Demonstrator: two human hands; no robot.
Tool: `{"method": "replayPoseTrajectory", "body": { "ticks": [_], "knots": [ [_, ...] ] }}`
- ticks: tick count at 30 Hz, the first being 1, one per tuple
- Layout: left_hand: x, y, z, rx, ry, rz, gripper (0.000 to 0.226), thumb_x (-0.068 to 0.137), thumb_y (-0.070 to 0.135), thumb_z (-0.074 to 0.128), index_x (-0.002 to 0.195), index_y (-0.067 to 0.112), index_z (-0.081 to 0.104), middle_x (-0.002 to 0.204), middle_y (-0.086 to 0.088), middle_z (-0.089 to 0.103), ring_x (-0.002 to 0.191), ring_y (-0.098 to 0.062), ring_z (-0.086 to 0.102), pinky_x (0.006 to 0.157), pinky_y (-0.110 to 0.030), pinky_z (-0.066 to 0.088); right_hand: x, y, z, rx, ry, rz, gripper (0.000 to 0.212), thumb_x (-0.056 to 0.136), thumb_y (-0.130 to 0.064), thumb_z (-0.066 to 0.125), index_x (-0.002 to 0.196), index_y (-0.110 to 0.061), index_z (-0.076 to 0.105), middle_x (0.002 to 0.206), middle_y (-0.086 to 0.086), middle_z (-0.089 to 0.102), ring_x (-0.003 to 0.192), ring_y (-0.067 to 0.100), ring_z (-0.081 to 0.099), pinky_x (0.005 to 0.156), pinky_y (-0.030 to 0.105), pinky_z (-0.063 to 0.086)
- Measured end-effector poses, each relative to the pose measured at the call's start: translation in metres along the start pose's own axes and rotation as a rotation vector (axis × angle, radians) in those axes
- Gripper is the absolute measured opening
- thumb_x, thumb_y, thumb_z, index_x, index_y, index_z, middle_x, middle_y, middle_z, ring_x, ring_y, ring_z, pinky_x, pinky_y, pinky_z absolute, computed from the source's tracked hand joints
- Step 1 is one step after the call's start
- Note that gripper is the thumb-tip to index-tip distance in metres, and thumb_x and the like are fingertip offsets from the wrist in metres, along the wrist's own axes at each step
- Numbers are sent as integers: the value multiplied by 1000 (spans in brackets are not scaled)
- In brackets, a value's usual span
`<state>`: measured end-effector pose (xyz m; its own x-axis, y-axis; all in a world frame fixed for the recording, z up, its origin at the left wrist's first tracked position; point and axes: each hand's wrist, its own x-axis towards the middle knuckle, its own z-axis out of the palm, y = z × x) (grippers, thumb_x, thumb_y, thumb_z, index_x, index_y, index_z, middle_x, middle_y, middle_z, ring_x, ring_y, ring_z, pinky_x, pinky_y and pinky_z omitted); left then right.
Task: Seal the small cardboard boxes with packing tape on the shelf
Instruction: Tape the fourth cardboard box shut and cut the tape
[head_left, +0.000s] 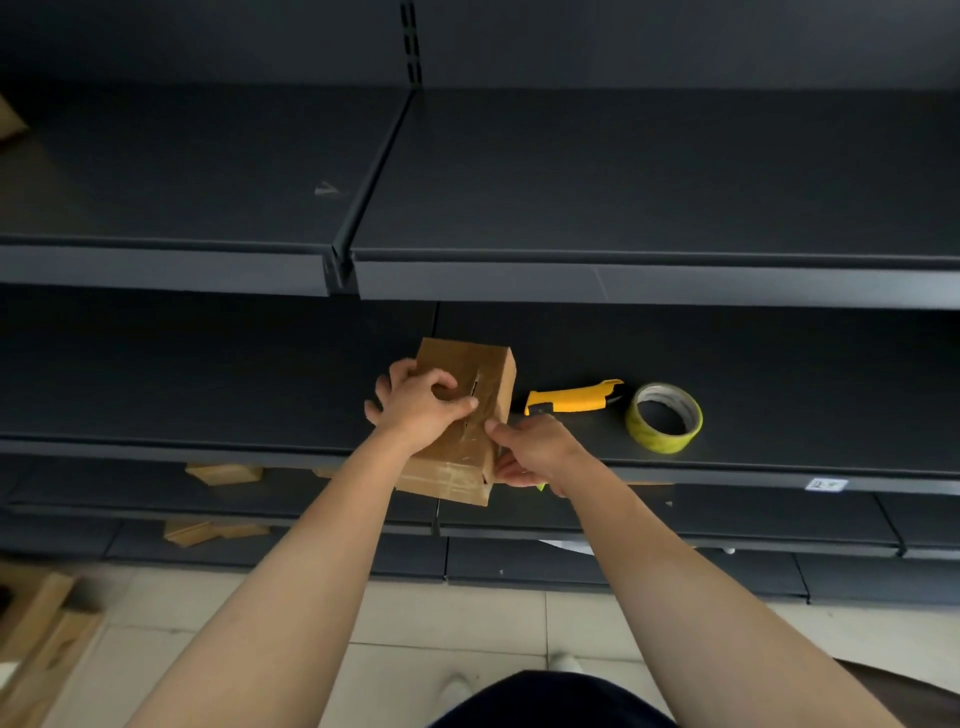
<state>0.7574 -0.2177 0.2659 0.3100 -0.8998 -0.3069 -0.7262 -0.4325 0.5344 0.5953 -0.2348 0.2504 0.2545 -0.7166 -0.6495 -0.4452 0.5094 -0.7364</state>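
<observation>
Left hand (422, 407) grips the box (453, 470) top, fingers curled. Right hand (537, 451) pinches its near corner, fingertips partly hidden.

Dark grey metal shelves (675, 182), slotted upright (410, 41) behind, pale tiled floor (441, 623) below, dim light.
</observation>
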Motion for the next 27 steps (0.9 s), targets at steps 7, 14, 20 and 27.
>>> {"method": "replayPoseTrajectory", "body": {
  "ticks": [7, 14, 20, 27],
  "knots": [
    [5, -13, -4, -128, -83, 62, 68, 69, 34, 82, 124, 26, 43, 135, 5, 24, 123, -24, 41, 105, -45, 40, 6, -1, 5, 75, 42, 69, 40, 94, -42, 56, 103, -4, 58, 90, 14, 69, 72, 23, 68, 62, 29, 58],
    [14, -3, -11, -57, -191, 208, 34, 79, 17, 69, 105, 35, 58, 148, 16, 30, 143, -20, 17, 119, -50, 5, 15, -9, -14, 36, 313, -59, 80, 93, -43, 55, 153, -19, 9, 153, 10, 29, 126, 31, 47, 103, 36, 42],
    [19, 13, -17, 50, -243, 288, 47, 89, -1, 54, 122, 31, 62, 149, 19, 35, 147, -10, 7, 114, -41, -15, 20, -13, -19, -95, 293, -91, 55, 94, -39, 54, 137, -7, 39, 126, 12, 57, 100, 25, 57, 84, 33, 47],
    [23, -11, -12, -189, 186, 31, 27, 95, 25, 54, 122, 28, 60, 147, 7, 38, 145, -23, 19, 116, -51, -3, 31, -21, -14, -210, 393, -59, 76, 87, -55, 58, 140, -7, 31, 134, 14, 46, 115, 31, 54, 92, 42, 49]
  ]
}}
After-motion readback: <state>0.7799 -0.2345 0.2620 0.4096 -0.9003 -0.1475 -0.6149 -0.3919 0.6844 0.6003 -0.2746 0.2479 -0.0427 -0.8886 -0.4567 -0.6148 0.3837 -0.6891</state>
